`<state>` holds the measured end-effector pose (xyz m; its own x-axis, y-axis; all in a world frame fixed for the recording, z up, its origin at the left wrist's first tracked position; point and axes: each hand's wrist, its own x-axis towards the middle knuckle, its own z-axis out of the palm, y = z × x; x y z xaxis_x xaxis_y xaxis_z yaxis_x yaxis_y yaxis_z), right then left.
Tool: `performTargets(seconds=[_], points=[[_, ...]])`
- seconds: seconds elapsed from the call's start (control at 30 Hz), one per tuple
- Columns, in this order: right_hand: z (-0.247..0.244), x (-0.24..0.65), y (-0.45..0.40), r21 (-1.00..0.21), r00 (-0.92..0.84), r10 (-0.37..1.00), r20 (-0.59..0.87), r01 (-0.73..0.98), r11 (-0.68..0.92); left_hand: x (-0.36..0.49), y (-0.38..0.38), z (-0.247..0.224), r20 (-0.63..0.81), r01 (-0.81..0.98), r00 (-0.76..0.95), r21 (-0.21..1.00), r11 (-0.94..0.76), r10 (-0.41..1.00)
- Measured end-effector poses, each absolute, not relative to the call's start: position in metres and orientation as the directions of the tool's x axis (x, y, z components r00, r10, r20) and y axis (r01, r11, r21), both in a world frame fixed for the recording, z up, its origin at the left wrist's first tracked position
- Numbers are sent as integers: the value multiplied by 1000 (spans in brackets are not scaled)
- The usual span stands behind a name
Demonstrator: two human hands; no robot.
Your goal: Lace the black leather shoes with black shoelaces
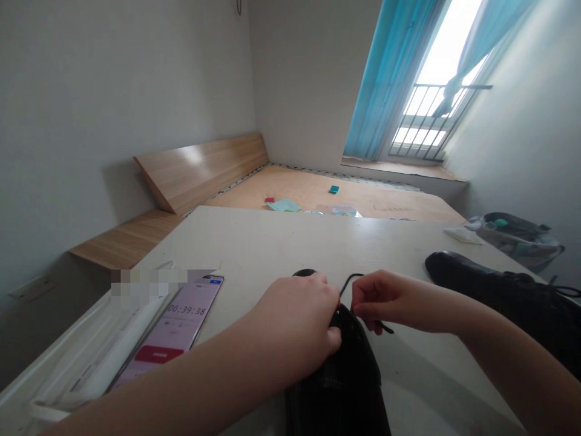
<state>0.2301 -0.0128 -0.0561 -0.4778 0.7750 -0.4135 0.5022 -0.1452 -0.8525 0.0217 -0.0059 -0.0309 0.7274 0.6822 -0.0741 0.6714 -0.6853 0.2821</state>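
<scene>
A black lace-up shoe stands on the white table right in front of me, its toe pointing away. Across its upper lies my left hand, fingers curled against the lacing area; what they pinch is hidden behind the hand. On the shoe's right side my right hand is closed on a black shoelace. One stretch of the lace loops up between the hands, and its end sticks out below my right fingers. A second black shoe with a tied lace lies at the right.
On the left of the white table lie a phone showing a timer and a clear plastic package. A crumpled white tissue is near the far right edge. Behind stands a bed with small items; a bin is at right.
</scene>
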Motion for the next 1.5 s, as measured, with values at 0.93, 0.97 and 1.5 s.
performTargets(seconds=[0.93, 0.97, 1.5], points=[[-64, 226, -6, -942, -556, 823, -118, 324, 84, 21, -3, -24, 142, 661, 683, 297, -689, 717], [-62, 223, -9, -952, -551, 830, -86, 290, 94, 20, -2, -21, 174, 645, 677, 328, -691, 715], [-48, 173, -51, -954, -369, 929, -36, 290, 78, 10, -22, -1, 192, 239, 665, 861, -449, 722]])
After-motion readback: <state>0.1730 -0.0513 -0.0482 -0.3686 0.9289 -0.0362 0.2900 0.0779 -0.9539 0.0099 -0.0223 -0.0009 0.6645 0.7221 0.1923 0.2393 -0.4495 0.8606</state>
